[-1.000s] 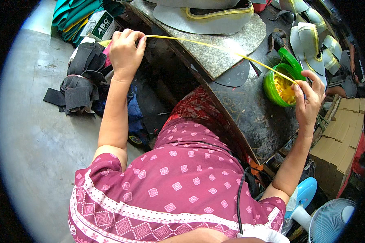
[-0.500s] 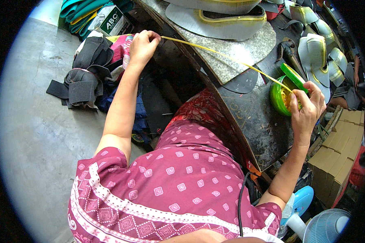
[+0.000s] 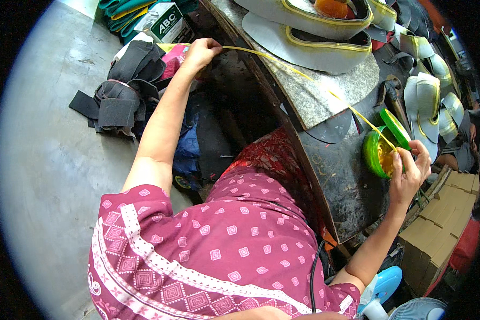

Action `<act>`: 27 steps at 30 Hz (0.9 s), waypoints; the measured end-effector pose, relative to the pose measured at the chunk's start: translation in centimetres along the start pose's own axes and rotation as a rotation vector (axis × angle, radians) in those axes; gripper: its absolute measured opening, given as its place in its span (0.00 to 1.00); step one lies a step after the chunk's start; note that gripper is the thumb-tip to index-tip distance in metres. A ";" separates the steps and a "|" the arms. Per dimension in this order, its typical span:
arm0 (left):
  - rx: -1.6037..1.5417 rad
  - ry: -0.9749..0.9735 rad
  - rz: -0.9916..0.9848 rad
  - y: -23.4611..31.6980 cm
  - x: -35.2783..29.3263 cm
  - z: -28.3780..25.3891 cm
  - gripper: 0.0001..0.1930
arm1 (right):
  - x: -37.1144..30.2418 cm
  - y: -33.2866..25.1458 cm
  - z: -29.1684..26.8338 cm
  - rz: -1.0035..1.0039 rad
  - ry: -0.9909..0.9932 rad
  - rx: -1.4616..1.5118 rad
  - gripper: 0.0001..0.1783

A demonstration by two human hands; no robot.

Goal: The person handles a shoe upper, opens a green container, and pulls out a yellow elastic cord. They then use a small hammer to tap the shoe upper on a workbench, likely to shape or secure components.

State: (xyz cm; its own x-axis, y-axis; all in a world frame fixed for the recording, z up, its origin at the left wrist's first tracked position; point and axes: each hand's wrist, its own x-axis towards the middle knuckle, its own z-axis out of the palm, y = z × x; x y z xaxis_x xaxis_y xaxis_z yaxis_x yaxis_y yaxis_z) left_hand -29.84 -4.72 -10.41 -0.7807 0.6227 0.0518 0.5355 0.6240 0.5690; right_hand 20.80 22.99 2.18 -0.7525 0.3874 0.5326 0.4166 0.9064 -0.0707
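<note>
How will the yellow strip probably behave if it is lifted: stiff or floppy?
Probably floppy: the yellow strip looks very narrow for its length. Likely light too: the left hand and right hand merely pinch it.

grey floor [image 3: 53, 197] gleams near a dark table [image 3: 338, 184].

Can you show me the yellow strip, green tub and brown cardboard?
Yellow strip [image 3: 306, 76]: head view, near the middle of its length.
Green tub [image 3: 371, 154]: head view, its outer left wall.
Brown cardboard [image 3: 436, 224]: head view, the stack's upper face.
</note>
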 end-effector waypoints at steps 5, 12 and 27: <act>-0.300 -0.117 -0.100 -1.4 0.5 1.3 0.13 | -0.1 -0.2 0.2 0.002 0.009 0.008 0.08; -0.317 -0.110 -0.119 -0.7 0.3 2.5 0.10 | 0.2 -0.7 0.1 0.002 -0.008 -0.016 0.07; -0.663 0.924 0.028 7.7 -5.2 3.2 0.15 | 0.6 -0.7 0.0 -0.009 -0.025 0.002 0.08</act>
State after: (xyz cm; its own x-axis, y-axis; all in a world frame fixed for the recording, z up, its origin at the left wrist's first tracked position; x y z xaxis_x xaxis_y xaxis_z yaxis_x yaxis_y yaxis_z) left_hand -20.55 -1.62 -8.93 -0.8566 -0.1252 0.5005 0.4954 0.0713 0.8657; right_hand 20.06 22.53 2.51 -0.7688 0.3831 0.5121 0.4085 0.9103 -0.0676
